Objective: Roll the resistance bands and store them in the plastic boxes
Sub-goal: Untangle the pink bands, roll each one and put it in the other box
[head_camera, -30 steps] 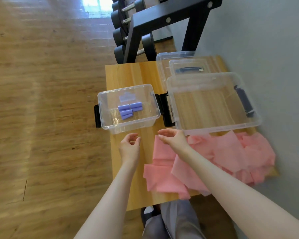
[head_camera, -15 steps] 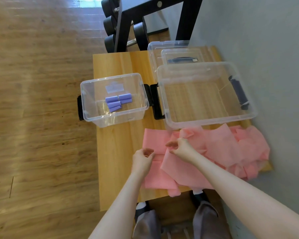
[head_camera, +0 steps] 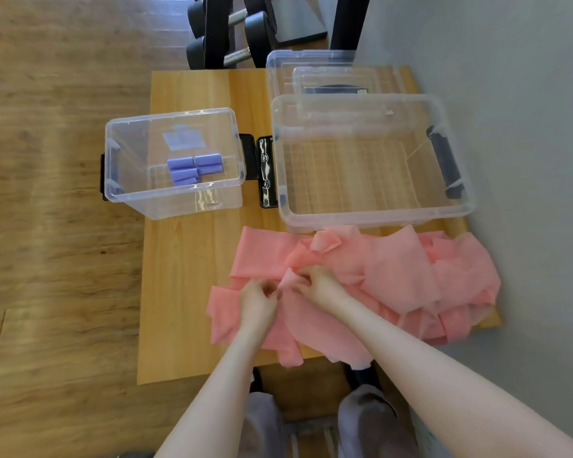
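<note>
The wooden tabletop (head_camera: 192,259) carries everything you are working with, so take the big clear box (head_camera: 374,213) as your landmark: it sits at the far right of the tabletop, open, with nothing visible inside but the wood showing through its floor. Just on your side of the big clear box lies the heap of pink resistance bands (head_camera: 394,269), loose and crumpled, touching the box's near wall and spilling to the tabletop's near edge. Behind the big clear box, a stack of clear lids (head_camera: 311,61) lies flat. To the left of the big clear box, beside its black latch, stands the small clear box (head_camera: 176,206), which holds several rolled purple bands (head_camera: 192,168). Beyond the lids a black dumbbell rack (head_camera: 225,34) stands on the floor.

Your left hand (head_camera: 257,300) and right hand (head_camera: 318,284) meet over the pink heap's left part, near side of the big clear box. Both have fingers curled, pinching one end of a pink band between them.
</note>
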